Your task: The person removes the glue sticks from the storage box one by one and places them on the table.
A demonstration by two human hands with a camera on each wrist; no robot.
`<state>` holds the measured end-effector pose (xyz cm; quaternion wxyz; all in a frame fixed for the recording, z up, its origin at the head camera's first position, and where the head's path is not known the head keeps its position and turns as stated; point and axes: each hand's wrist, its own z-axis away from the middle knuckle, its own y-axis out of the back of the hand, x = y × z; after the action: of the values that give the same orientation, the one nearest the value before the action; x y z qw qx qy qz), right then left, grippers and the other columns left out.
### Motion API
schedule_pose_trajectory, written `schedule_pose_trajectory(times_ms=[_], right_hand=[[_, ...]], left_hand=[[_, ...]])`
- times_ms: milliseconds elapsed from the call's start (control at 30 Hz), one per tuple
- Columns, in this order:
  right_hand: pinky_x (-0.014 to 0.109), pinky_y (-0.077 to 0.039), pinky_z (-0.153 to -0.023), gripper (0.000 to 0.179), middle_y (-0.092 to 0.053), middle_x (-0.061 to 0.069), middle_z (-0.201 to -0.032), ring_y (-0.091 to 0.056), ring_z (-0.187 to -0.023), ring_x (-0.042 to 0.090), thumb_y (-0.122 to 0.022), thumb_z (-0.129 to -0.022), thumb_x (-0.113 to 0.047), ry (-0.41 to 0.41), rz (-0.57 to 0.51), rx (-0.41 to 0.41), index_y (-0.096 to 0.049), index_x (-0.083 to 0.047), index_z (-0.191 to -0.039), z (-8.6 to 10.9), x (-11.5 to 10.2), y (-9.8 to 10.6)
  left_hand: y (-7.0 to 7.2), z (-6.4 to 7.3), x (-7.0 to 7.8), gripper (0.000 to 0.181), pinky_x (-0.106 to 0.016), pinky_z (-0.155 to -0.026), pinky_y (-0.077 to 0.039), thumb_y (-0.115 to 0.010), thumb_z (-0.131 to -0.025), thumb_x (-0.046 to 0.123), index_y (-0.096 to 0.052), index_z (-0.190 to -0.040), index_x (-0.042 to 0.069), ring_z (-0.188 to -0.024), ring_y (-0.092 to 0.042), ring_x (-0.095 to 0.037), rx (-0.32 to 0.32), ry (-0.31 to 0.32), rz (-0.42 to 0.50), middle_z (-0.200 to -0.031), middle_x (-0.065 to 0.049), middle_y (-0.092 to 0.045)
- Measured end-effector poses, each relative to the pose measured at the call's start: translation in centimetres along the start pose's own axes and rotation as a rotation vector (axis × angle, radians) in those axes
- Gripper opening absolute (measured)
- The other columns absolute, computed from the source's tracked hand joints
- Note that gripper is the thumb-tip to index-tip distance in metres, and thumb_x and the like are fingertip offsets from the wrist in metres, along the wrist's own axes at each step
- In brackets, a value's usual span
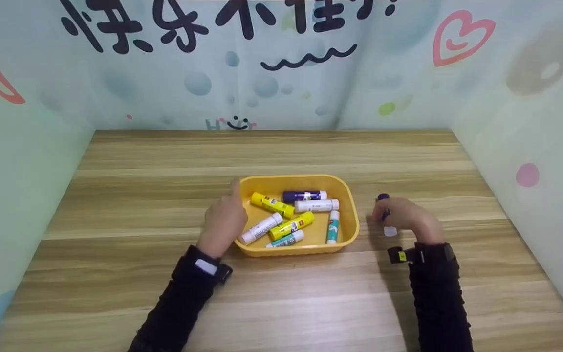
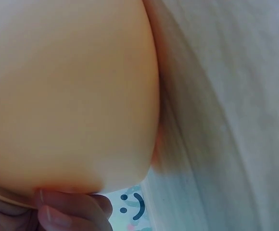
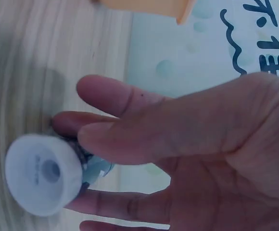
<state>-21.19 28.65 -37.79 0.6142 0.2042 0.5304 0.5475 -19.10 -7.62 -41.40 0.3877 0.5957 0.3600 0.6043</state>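
My left hand (image 1: 224, 220) grips the left rim of a yellow plastic basket (image 1: 306, 250). In the left wrist view its curled fingers (image 2: 72, 211) lie against the basket's outer wall (image 2: 72, 106). Several glue sticks lie inside: yellow ones such as this glue stick (image 1: 291, 226), white, teal, and one dark purple glue stick (image 1: 303, 196). To the right of the basket, my right hand (image 1: 406, 215) pinches another dark purple glue stick (image 1: 390, 231) between thumb and fingers. Its round white base (image 3: 43, 175) faces the right wrist camera, while the fingers hide much of its barrel.
All of this is on a wood-grain table (image 1: 140, 205). A pale printed backdrop (image 1: 281, 93) stands along the table's back edge, with side panels (image 1: 530, 137) at left and right.
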Motion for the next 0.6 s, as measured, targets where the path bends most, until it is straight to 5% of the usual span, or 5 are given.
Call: schedule_pose_trajectory(times_ms=[367, 600], right_hand=[[0.03, -0.046, -0.07, 0.016, -0.067, 0.008, -0.083, -0.057, -0.077, 0.016, -0.055, -0.076, 0.003, 0.144, 0.08, -0.051, -0.068, -0.003, -0.083, 0.5, -0.3, 0.6], [0.043, -0.048, -0.082, 0.019, -0.068, 0.01, -0.092, -0.061, -0.089, 0.026, -0.054, -0.081, 0.0, 0.208, 0.091, 0.047, -0.068, -0.002, -0.093, 1.6, -1.3, 1.2]], left_hand=[[0.0, 0.0, -0.1, 0.063, -0.027, -0.043, -0.036, -0.047, -0.085, 0.001, -0.021, -0.141, 0.003, -0.052, -0.049, -0.021, 0.011, -0.012, 0.008, -0.069, -0.01, -0.054], [0.0, -0.1, -0.2, 0.061, -0.027, -0.042, -0.035, -0.047, -0.085, 0.001, -0.021, -0.141, 0.003, -0.051, -0.049, -0.02, 0.002, -0.01, 0.02, -0.067, -0.009, -0.053]])
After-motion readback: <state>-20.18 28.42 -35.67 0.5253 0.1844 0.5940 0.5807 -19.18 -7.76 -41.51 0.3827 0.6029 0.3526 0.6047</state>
